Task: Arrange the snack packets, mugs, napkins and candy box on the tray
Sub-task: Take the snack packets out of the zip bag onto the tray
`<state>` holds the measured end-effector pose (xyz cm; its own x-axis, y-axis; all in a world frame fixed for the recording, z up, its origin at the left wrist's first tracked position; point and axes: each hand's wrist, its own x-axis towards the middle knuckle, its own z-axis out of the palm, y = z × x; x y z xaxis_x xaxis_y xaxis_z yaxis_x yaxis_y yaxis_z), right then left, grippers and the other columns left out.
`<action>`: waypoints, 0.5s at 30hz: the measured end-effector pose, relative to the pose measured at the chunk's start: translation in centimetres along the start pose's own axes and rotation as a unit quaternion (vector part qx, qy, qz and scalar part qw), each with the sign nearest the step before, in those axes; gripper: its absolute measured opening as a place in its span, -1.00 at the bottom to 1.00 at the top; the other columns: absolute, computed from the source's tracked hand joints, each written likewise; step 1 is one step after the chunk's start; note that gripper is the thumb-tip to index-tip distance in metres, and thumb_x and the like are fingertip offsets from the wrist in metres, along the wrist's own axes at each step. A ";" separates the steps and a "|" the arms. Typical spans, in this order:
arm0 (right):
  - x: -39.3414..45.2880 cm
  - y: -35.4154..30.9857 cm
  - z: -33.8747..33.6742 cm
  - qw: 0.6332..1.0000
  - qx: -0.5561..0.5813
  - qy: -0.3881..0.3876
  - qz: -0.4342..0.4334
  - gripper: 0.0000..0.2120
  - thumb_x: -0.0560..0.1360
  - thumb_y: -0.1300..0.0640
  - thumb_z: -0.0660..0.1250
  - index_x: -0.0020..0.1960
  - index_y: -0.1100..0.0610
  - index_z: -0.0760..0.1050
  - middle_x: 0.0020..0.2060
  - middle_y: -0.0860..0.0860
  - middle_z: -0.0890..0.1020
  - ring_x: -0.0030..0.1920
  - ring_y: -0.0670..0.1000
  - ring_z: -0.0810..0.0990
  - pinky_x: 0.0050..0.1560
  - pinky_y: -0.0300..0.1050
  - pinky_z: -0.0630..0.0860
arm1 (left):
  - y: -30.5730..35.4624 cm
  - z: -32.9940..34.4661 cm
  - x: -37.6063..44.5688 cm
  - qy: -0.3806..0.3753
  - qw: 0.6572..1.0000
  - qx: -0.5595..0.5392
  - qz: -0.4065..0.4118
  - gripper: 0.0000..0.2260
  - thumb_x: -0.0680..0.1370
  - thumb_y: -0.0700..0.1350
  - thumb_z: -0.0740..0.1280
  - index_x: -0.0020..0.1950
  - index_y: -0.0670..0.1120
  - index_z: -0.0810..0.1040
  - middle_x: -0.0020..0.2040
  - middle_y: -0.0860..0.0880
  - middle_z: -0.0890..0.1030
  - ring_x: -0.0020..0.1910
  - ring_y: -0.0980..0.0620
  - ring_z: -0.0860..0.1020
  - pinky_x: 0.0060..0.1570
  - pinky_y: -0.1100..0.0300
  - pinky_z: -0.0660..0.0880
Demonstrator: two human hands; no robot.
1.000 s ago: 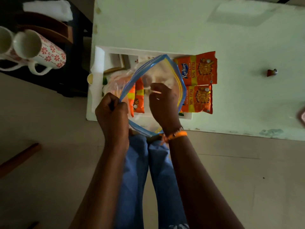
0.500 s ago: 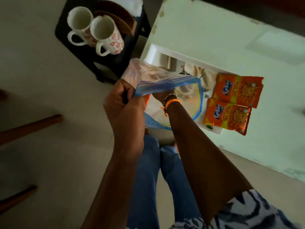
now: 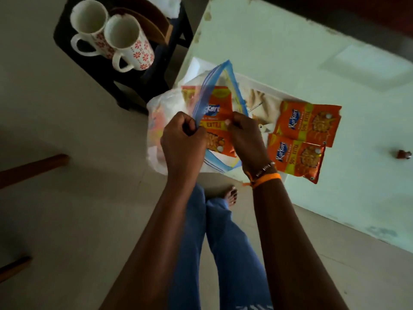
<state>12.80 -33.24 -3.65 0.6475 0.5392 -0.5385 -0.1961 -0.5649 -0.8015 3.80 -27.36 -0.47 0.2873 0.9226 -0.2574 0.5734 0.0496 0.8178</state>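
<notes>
My left hand point(image 3: 183, 142) grips the blue zip edge of a clear plastic bag point(image 3: 156, 121) held over the near left corner of the white tray point(image 3: 268, 87). My right hand point(image 3: 244, 135) pinches an orange snack packet point(image 3: 218, 117) that sticks out of the bag's mouth. Two more orange snack packets point(image 3: 309, 123) point(image 3: 297, 158) lie side by side on the tray's right part. Two white mugs with red flowers point(image 3: 89, 27) point(image 3: 130, 43) stand on a black stool at the upper left. White napkins point(image 3: 175, 4) show behind them, mostly cut off.
The tray sits at the near left corner of a pale green table point(image 3: 290, 41). A brown wooden holder point(image 3: 154, 23) shares the black stool point(image 3: 107, 72) with the mugs. A small dark object point(image 3: 403, 154) lies at the table's right. Wooden legs point(image 3: 33, 167) cross the floor on the left.
My right hand was reaching inside the bag; now it has drawn an orange packet up through the bag's mouth. My left hand keeps its hold on the zip edge.
</notes>
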 end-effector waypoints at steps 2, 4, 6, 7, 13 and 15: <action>-0.5 0.3 -2.6 0.995 0.096 0.017 0.024 -0.79 0.54 0.35 0.11 0.01 0.26 0.51 0.06 0.27 0.61 0.10 0.23 0.59 0.16 0.19 0.52 | 0.0 1.5 -0.2 -0.021 1.000 0.015 0.006 -0.73 0.35 -0.30 0.31 -0.40 -0.04 0.28 -0.47 0.06 0.35 -0.50 0.18 0.36 -0.47 0.44 0.28; -0.7 0.7 -4.8 0.978 0.199 0.042 0.044 -0.78 0.57 0.35 0.08 0.09 0.23 0.47 0.15 0.25 0.56 0.19 0.23 0.53 0.17 0.14 0.53 | 0.0 2.8 -0.3 -0.034 0.999 0.032 0.009 -0.79 0.36 -0.29 0.31 -0.36 -0.07 0.33 -0.45 0.07 0.38 -0.46 0.15 0.37 -0.45 0.45 0.28; -0.6 1.2 -7.0 0.956 0.279 0.074 0.047 -0.80 0.58 0.32 0.08 0.11 0.21 0.44 0.12 0.21 0.56 0.14 0.16 0.55 0.00 -0.04 0.61 | -0.1 3.9 -0.5 -0.038 0.998 0.044 0.005 -0.86 0.36 -0.30 0.29 -0.30 -0.12 0.38 -0.45 0.08 0.38 -0.44 0.15 0.37 -0.45 0.45 0.28; -0.5 1.5 -8.1 0.947 0.305 0.092 0.040 -0.81 0.59 0.31 0.09 0.08 0.20 0.45 0.06 0.17 0.57 0.07 0.12 0.58 -0.12 -0.13 0.63 | -0.2 4.5 -0.6 -0.037 0.998 0.049 0.002 -0.88 0.36 -0.31 0.28 -0.29 -0.13 0.39 -0.45 0.08 0.38 -0.44 0.14 0.38 -0.46 0.45 0.28; 3.0 3.7 -13.6 0.945 0.242 0.217 0.028 -0.80 0.57 0.33 0.08 0.07 0.22 0.45 0.00 0.18 0.57 0.04 0.16 0.56 0.06 0.01 0.51 | -0.4 5.9 -0.5 -0.040 0.997 0.072 0.006 -0.89 0.36 -0.33 0.26 -0.27 -0.14 0.40 -0.44 0.06 0.39 -0.46 0.13 0.36 -0.48 0.43 0.27; 5.2 4.6 -13.8 0.959 0.169 0.224 0.042 -0.76 0.56 0.35 0.06 0.04 0.23 0.49 -0.08 0.13 0.57 -0.09 0.08 0.57 -0.01 -0.11 0.53 | -0.5 5.9 -0.5 -0.042 0.996 0.075 0.006 -0.90 0.36 -0.32 0.27 -0.27 -0.13 0.40 -0.44 0.06 0.39 -0.48 0.15 0.37 -0.49 0.43 0.26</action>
<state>25.40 -41.61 -6.57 0.8553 0.1348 -0.5003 -0.4404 -0.3197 -0.8389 7.94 -30.09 -3.81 0.3541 0.8872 -0.2959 0.6759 -0.0240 0.7366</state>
